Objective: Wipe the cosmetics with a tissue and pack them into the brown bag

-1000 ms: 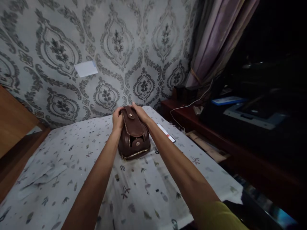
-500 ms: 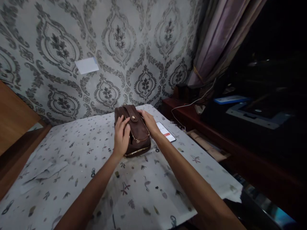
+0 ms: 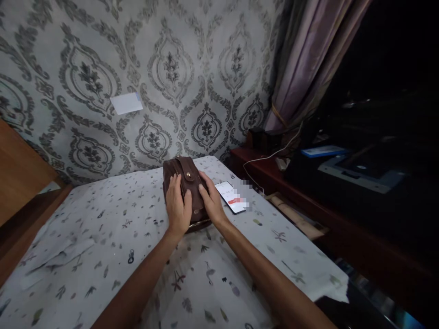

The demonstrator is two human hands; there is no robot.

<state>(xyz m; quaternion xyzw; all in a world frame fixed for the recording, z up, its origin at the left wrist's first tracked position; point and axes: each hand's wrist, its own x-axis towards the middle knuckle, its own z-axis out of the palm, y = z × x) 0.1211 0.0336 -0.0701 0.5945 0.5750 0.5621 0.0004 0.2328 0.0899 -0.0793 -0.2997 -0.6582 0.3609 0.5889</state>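
A brown leather-look bag (image 3: 195,197) with a strap flap, a gold-coloured snap and gold zips lies on the patterned white cloth. My left hand (image 3: 179,208) rests flat along its left part, fingers stretched out and the thumb apart. Against the right side lies my right hand (image 3: 213,203), its thumb on the bag's top and the other fingers straight along the edge. Both palms cover part of the bag's near end, where a strip of zip shows between the wrists. Just right of my right hand is a phone (image 3: 229,197) with a lit screen, partly pixelated.
The cloth-covered surface (image 3: 113,219) meets a patterned wall (image 3: 171,68), on which a white paper (image 3: 126,103) shows. A white cable (image 3: 264,156) runs over the dark red furniture at right. Left stands a wooden panel (image 3: 24,178). A purple curtain (image 3: 308,59) hangs at right.
My left hand has drawn its spread fingers closer together on the bag. My right thumb now shows on the bag's top. The zipped near end is more covered by my hands. The view has shifted slightly.
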